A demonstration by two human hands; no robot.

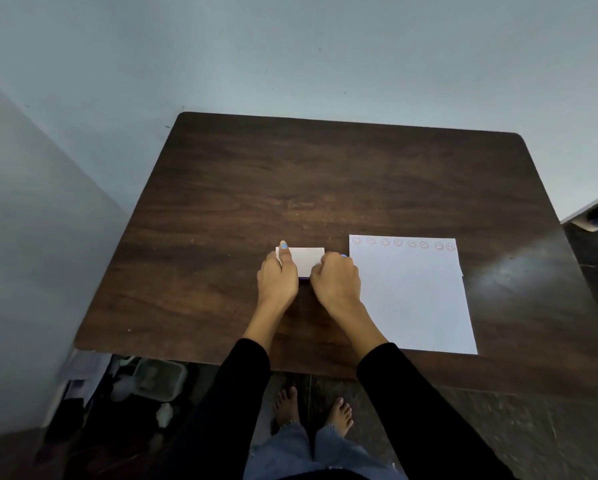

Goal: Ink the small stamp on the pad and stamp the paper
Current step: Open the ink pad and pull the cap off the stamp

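Note:
The ink pad (306, 259) is a small flat box with a white top and a purple edge showing at its near side, lying mid-table. My left hand (277, 277) grips its left end, index finger stretched along that edge. My right hand (337, 280) is curled into a fist against the pad's right end, fingers tucked under and hidden. The small stamp is not visible. Just right of my hands the white paper (411, 299) lies flat, with a row of several red smiley prints (405, 243) along its far edge.
The dark wooden table (325, 181) stands against a pale wall, with another wall at the left. Its near edge runs just behind my forearms. Clutter and a plastic container (159, 377) sit on the floor at the lower left, and my bare feet (313, 408) stand below.

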